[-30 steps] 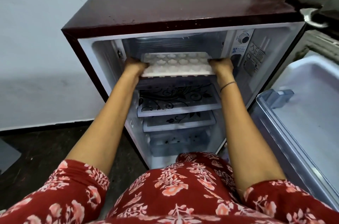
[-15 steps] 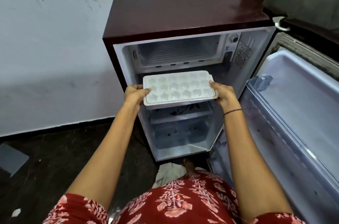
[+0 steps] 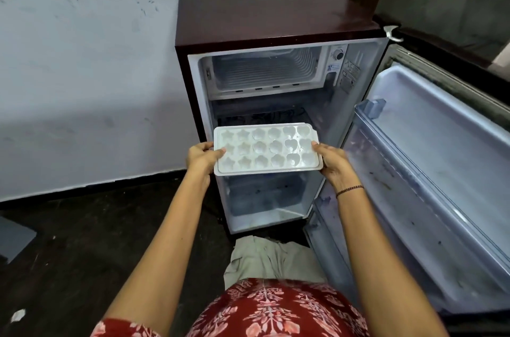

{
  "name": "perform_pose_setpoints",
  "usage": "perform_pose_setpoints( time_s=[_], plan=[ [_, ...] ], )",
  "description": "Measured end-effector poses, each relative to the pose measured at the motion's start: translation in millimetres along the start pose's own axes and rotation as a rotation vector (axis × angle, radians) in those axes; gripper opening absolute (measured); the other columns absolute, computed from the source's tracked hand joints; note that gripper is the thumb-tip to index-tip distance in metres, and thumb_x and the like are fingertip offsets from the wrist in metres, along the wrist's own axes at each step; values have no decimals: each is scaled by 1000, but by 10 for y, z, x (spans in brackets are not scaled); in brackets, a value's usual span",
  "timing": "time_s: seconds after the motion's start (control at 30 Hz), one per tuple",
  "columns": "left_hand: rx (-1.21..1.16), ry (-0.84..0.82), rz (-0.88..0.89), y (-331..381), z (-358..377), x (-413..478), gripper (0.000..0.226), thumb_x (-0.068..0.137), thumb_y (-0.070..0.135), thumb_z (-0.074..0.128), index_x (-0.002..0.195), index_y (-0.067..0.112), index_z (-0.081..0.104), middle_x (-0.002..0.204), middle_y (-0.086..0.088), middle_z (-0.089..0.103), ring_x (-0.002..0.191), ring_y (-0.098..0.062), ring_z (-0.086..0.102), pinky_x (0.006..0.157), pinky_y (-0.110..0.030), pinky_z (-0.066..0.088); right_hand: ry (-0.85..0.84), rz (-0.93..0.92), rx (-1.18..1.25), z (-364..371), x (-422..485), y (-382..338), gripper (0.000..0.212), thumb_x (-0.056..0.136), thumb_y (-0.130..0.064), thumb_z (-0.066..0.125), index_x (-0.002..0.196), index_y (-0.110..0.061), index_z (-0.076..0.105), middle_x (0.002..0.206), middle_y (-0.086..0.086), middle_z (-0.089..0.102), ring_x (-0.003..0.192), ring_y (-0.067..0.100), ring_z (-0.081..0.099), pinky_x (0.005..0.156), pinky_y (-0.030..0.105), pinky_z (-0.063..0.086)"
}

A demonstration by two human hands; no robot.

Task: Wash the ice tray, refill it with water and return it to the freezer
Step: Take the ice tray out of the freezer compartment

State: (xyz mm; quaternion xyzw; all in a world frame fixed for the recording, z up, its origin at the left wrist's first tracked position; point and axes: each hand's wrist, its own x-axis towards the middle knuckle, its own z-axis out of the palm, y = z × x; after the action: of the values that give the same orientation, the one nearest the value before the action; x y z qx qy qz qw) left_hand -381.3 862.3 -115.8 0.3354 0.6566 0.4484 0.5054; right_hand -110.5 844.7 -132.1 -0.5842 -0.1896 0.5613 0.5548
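Ice tray (image 3: 267, 149): white plastic, 3 rows of 6 moulds, w/ stars at left, flower shapes in the mid, hearts at right. Held about level in the air, just in front of the open fridge (image 3: 276, 13), at mid height; outside the freezer box.
Tray contents: can't tell if there is anything in the moulds.
Left hand (image 3: 201, 155): grasps the tray's left short edge, thumb on the top rim, fingers curled under.
Right hand (image 3: 332, 164): grasps the right short edge the same way, thumb on the rim; dark bracelet (image 3: 349, 190) at the wrist.
Fridge: small, dark red-brown top and sides, stands on a dark floor (image 3: 110, 240) against a pale wall (image 3: 82, 74).
Freezer box (image 3: 265, 68): top of the fridge interior, ribbed lining inside; round dial (image 3: 338, 55) just right of it.
Door (image 3: 430, 143): swung wide open to the right, inner face and shelf rails showing.
Person: both forearms stretched fwd; red floral garment (image 3: 276, 312) at the near edge.
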Motion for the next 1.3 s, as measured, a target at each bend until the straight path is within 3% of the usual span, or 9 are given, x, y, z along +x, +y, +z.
perform_pose_setpoints(
  time_s=[0.17, 0.33, 0.53, 0.63, 0.73, 0.83, 0.93, 1.1, 1.3],
  plan=[
    [-15, -7, -14, -238, -148, -308, 39, 79, 1, 70, 116, 1, 57, 99, -10, 65, 93, -29, 65, 81, -41, 55, -11, -15, -72, -183, -341, 198, 9, 83, -2, 67, 87, -4, 60, 101, 16, 65, 61, 13, 67, 67, 30, 57],
    [24, -10, 1, -496, -248, -737, 44, 79, 2, 70, 121, 1, 55, 96, -10, 65, 90, -27, 65, 80, -40, 54, 48, -39, -80, -369, -908, 364, 33, 83, 1, 67, 113, 10, 56, 91, 13, 65, 48, 7, 64, 48, 21, 56],
    [44, -24, 6, -876, -418, -1376, 41, 80, 0, 69, 119, 1, 56, 80, -5, 62, 81, -26, 63, 67, -33, 52, 86, -33, -75, -716, -1669, 645, 41, 84, 1, 66, 120, 11, 51, 102, 15, 62, 69, 16, 59, 67, 26, 55],
    [84, -53, 7, -1061, -504, -1715, 39, 80, 3, 70, 117, 3, 57, 84, -6, 63, 82, -25, 63, 63, -30, 51, 120, -26, -68, -945, -1997, 818, 37, 84, 1, 66, 118, 11, 53, 86, 7, 63, 68, 14, 58, 53, 16, 54],
    [119, -85, 11, -1209, -530, -1969, 38, 79, 3, 71, 114, 3, 58, 90, -11, 64, 85, -27, 64, 69, -34, 53, 191, -14, -56, -1196, -2256, 1014, 42, 82, -1, 68, 119, 10, 51, 92, 9, 63, 70, 13, 58, 53, 15, 53],
    [155, -145, 10, -1296, -480, -2194, 31, 78, 1, 71, 107, 4, 59, 81, -5, 63, 83, -27, 63, 77, -36, 54, 252, 11, -52, -1470, -2463, 1211, 48, 81, -3, 70, 123, 10, 51, 95, 9, 64, 71, 14, 60, 58, 19, 55],
    [200, -219, 17, -1355, -376, -2345, 26, 79, 0, 70, 99, 9, 57, 75, -1, 59, 69, -18, 60, 65, -29, 52, 315, 13, -30, -1707, -2674, 1372, 43, 82, -3, 69, 120, 8, 53, 101, 13, 63, 63, 10, 63, 52, 17, 54],
    [289, -389, 23, -1477, -108, -2536, 25, 80, 1, 69, 100, 8, 56, 76, 0, 58, 65, -13, 57, 57, -24, 47, 470, -12, 43, -2042, -3068, 1601, 20, 84, -2, 66, 102, -1, 59, 85, 9, 62, 45, -2, 60, 48, 15, 52],
    [365, -593, 25, -1620, 257, -2795, 25, 80, -2, 68, 100, 7, 55, 78, -3, 58, 68, -18, 57, 65, -30, 50, 688, -15, 118, -2356, -3625, 1786, 37, 85, -3, 66, 118, 7, 54, 105, 20, 63, 64, 15, 61, 52, 18, 52]
  ],
)
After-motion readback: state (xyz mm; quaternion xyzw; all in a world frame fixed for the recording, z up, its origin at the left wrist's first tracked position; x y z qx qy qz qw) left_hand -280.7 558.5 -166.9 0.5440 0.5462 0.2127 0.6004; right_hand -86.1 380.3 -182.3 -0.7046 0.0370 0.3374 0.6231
